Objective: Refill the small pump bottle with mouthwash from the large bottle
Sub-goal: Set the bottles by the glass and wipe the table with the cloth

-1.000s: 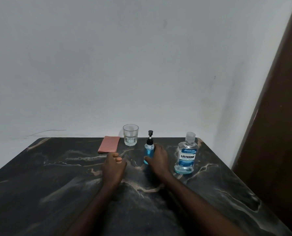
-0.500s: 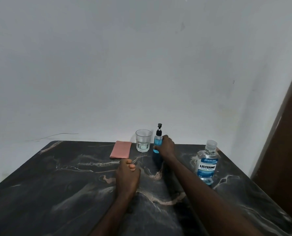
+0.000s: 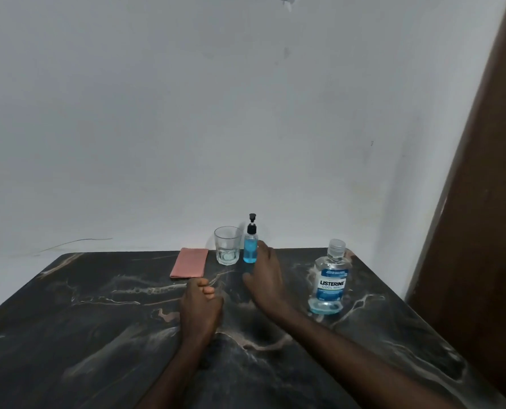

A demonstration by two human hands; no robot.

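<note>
Black marble-patterned counter (image 3: 98,335) with pale pink and white veins, set against a plain white wall (image 3: 157,113), with a dark brown wooden panel (image 3: 482,202) standing along its right side. Item one: small clear pump bottle (image 3: 250,250) with a black pump head, its body filled with bright blue liquid; it stands upright at the far edge of the counter, close to the wall, pump still fitted. Item two: clear faceted drinking glass (image 3: 227,245), upright, just beside the pump bottle on its left; whether the two touch cannot be told. Item three: salmon-pink folded cloth (image 3: 189,262), lying flat, just left of the glass. Item four: large clear plastic mouthwash bottle (image 3: 330,278) with a blue and white label and a clear ribbed cap in place, upright near the right edge of the counter, well apart from the pump bottle; blue liquid shows at its base. Hands: the right hand (image 3: 265,278) reaches forward over the counter between the two bottles, fingers stretched out and thumb spread, released and grasping nothing, its fingertips (image 3: 262,245) at the right side of the pump bottle; actual contact cannot be told. The left hand (image 3: 201,305) rests on the counter nearer the person, below the cloth, clenched in a fist around nothing, nails turned upward.
</note>
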